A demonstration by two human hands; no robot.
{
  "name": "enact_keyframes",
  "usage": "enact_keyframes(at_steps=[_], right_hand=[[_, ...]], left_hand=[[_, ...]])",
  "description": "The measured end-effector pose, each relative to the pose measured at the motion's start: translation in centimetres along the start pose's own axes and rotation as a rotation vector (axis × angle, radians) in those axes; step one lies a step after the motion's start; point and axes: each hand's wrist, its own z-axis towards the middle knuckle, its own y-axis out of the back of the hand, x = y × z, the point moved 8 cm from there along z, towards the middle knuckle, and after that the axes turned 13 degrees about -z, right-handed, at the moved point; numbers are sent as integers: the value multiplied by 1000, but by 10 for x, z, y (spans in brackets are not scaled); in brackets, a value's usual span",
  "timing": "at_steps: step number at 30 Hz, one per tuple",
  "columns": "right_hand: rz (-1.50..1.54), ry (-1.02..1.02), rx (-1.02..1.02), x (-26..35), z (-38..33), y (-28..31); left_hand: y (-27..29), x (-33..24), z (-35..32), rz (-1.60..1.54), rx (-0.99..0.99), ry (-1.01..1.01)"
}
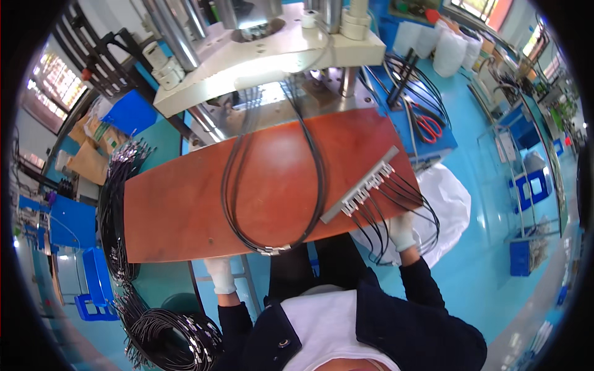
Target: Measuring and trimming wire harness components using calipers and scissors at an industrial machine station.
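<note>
A reddish-brown board (185,204) lies in front of me. At its front left edge is my left hand (220,275) in a white glove, its fingers hidden at the edge. My right hand (402,232), gloved too, is by the front right corner, beside thin black cables (378,235) that hang over the edge. Its fingers are partly covered, so I cannot tell what it holds. Those cables run from a slanted grey metal bar (360,184) with a row of small metal fittings. Mid-board, looped black cables (322,179) run back into the press (272,68).
Bundles of black cables (114,210) lie left of the board, and a coil (179,340) sits lower down. Red-handled pliers (428,128) rest on a blue surface at right. A white plastic bag (448,210) is below the right corner. Metal columns stand around the press.
</note>
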Motion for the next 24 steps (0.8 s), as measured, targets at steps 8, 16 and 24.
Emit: enact_keyframes(at_steps=[8,16,24], right_hand=[[491,107,-37,16,-30,144],[240,518,-539,30,82,230],[208,375,-332,4,64,199]], left_hand=[[-23,-46,-53,280,-249,-286],[-179,-43,-110,-25,915,169],[-327,-44,-131,-529,1373,390]])
